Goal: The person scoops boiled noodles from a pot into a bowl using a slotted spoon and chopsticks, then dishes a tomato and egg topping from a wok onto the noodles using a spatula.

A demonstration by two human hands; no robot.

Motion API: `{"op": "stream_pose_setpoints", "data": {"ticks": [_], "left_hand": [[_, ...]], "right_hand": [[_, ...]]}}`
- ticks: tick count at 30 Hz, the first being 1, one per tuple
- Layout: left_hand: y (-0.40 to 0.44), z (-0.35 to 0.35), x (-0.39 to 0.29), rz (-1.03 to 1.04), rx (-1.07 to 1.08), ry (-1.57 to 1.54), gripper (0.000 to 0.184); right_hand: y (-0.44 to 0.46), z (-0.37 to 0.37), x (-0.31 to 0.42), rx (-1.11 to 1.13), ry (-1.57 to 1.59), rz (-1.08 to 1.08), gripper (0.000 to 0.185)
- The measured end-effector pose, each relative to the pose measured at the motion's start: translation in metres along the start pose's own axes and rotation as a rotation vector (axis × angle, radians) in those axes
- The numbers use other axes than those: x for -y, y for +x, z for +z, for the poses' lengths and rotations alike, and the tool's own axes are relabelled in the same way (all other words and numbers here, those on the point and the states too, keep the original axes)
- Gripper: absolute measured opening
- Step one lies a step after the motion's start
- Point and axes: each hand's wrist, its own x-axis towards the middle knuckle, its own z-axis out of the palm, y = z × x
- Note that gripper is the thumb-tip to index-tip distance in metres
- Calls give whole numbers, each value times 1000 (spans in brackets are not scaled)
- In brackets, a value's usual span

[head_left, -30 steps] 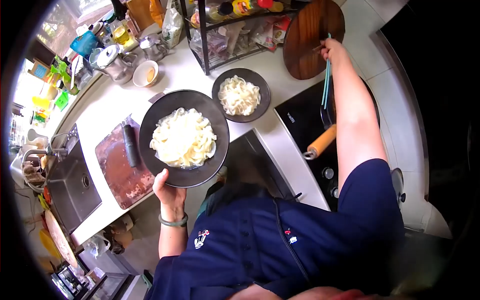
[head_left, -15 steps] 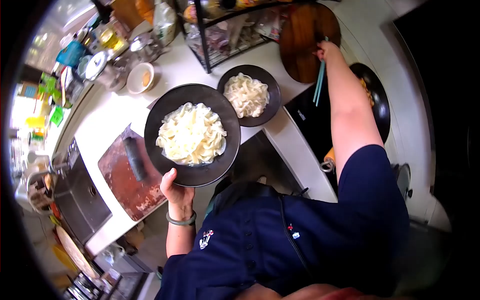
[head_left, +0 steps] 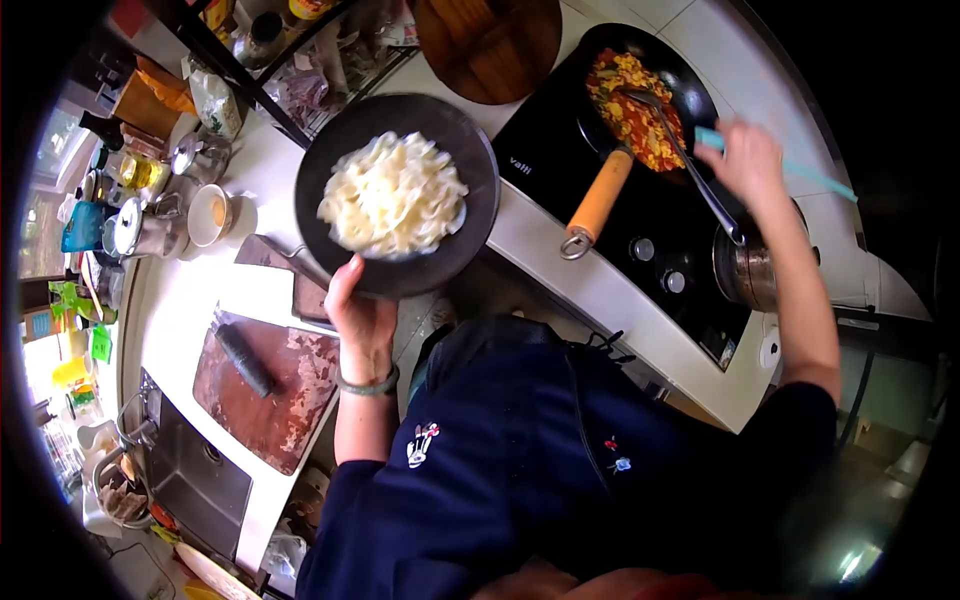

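My left hand (head_left: 360,318) grips the near edge of a dark bowl (head_left: 478,215), thumb on the rim. A heap of wide white noodles (head_left: 392,195) fills its middle. My right hand (head_left: 748,162) is closed around teal chopsticks (head_left: 822,178), just right of a black wok (head_left: 690,85) on the stove. The wok holds a red and yellow mix (head_left: 645,125) that looks like tomato and egg. A dark-handled spatula (head_left: 690,170) leans in it, and its wooden handle (head_left: 603,195) points toward me.
A metal pot (head_left: 748,270) stands on the black stove (head_left: 560,140) near my right forearm. Behind the bowl are a round wooden board (head_left: 490,45) and a black rack (head_left: 270,95). At left are a worn reddish board (head_left: 290,400) with a dark cylinder (head_left: 243,360), a small bowl (head_left: 209,214) and the sink (head_left: 205,490).
My view has swung right toward the stove, showing the wok's contents. My right hand has carried the chopsticks from over the round board to the wok's right side. The second noodle bowl no longer shows.
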Motion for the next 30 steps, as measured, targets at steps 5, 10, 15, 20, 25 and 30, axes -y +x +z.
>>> {"op": "stream_pose_setpoints", "data": {"ticks": [5, 10, 15, 20, 25, 30], "left_hand": [[39, 44, 23, -129, 103, -56, 34], [58, 73, 38, -215, 139, -38, 38], [64, 84, 56, -219, 128, 64, 40], [67, 97, 57, -277, 171, -22, 40], [70, 95, 64, -266, 149, -14, 41], [76, 97, 64, -240, 132, -24, 40]], "right_hand": [[-65, 32, -10, 324, -97, 89, 46], [-66, 37, -38, 157, -112, -52, 10], [-49, -43, -85, 239, 85, 187, 22], [-27, -87, -131, 174, 34, 47, 21], [-1, -87, -144, 451, 399, 521, 19], [-4, -40, -195, 827, 895, 684, 20]]}}
